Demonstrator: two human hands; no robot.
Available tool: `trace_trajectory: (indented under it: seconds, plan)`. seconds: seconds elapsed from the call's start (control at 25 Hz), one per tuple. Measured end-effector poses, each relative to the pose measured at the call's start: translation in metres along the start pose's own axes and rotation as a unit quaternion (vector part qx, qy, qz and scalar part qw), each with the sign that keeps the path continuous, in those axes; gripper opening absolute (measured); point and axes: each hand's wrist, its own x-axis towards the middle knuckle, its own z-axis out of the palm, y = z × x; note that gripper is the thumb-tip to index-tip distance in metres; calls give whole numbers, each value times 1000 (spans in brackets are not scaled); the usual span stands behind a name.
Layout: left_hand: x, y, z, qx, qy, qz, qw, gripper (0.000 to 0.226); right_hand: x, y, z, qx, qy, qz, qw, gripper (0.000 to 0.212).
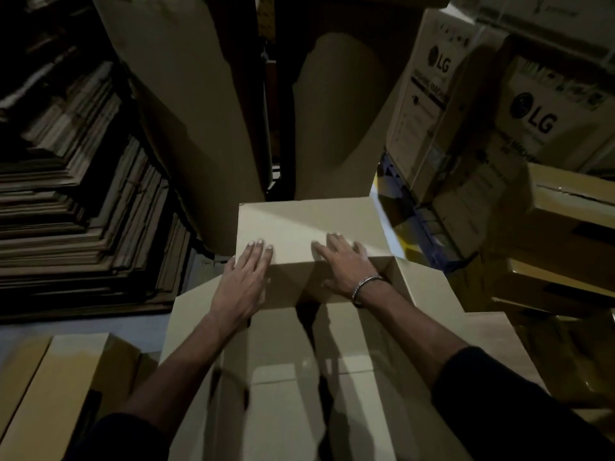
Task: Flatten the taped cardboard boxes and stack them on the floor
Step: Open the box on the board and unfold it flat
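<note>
Left hand (pixel 244 281): fingers straight, flat, pressing down on the near edge of the far flap (pixel 309 227) of an open plain tan cardboard box (pixel 429 294). Holds nothing, just palm and fingertips on the board. Right hand (pixel 344 264): same, fingers spread and laid over that flap's fold line, metal bracelet (pixel 364 287) at the wrist. Neither hand curls round anything.

Box sits directly under both forearms, mouth up. Far flap is folded outward, away from the person; side flaps stand out left and right. Inside, the bottom flaps meet at a seam (pixel 312 374); glossy strip there looks like tape, can't confirm in this light.

Handling, my read: light, empty, stiff across the panels, weak along the creases. Will rack flat once the bottom seam gives. Best hold is at flap edges or opposite corners, push along creases, not mid-panel. Surface dry, not slippery; edges can cut.

Tall stack of flattened brown cardboard sheets (pixel 83 207) stands to the left, near the box. Printed LG cartons (pixel 432 104) upper right.
</note>
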Motion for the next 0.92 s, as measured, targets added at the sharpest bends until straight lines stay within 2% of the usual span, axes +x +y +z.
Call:
trace_trajectory:
  seconds: [0.12, 0.24, 0.4, 0.52, 0.6, 0.68, 0.8, 0.92]
  plan:
    - [2, 0, 4, -9, -7, -6, 1000, 61, 0, -17, 24, -9, 32, 16, 999, 69]
    - [3, -2, -2, -29, -46, -8, 998, 60, 1, -16, 30, 4, 69, 23, 997, 41]
    - [6, 0, -10, -54, -59, -22, 997, 54, 7, -10, 20, -4, 43, -8, 999, 29]
    - [3, -2, -5, -60, -32, -20, 997, 43, 7, 5, 14, -16, 21, 1, 1000, 29]
    - [1, -3, -1, -78, -6, -30, 996, 34, -1, 33, 14, -34, 1, 42, 999, 41]
    - [3, -1, 4, -84, 9, -50, 995, 34, -12, 69, 18, -24, -9, 96, 995, 47]
    - [8, -3, 7, -72, -3, -66, 995, 33, -14, 99, 21, 19, -30, 137, 990, 40]
    - [8, -4, 12, -72, -4, -61, 995, 26, -7, 99, 23, 45, -46, 146, 987, 36]
